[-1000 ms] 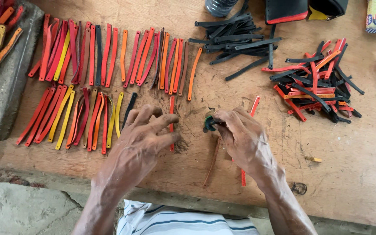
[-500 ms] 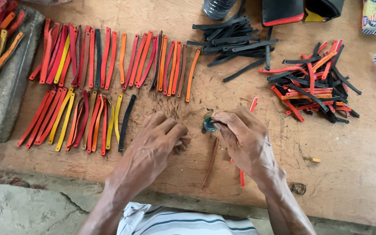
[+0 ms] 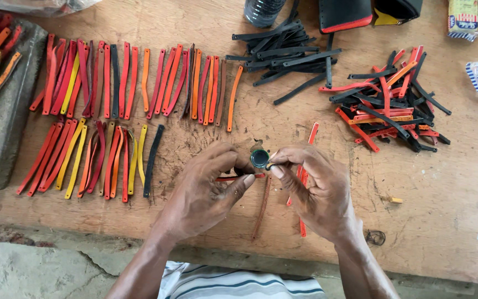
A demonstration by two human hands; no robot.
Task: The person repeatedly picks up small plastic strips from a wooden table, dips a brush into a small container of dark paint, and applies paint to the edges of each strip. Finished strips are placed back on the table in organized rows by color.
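Note:
My left hand (image 3: 208, 185) and my right hand (image 3: 313, 188) meet over the wooden table (image 3: 449, 188). Between their fingertips they hold a small round dark green ring (image 3: 259, 159). A thin red strip (image 3: 238, 178) lies under my left thumb and fingers. A brown strip (image 3: 261, 207) lies on the table between my wrists. Red strips (image 3: 305, 166) lie partly under my right hand.
Two rows of red, orange and yellow strips (image 3: 134, 83) lie at left. A pile of black strips (image 3: 286, 52) and a mixed red and black heap (image 3: 388, 102) lie at the back right. A grey stone slab (image 3: 1, 127) with more strips sits far left. A bottle (image 3: 264, 10) stands at the back.
My left hand has lifted off the table and joined my right hand on the green ring. The ring is raised slightly and held by both hands now.

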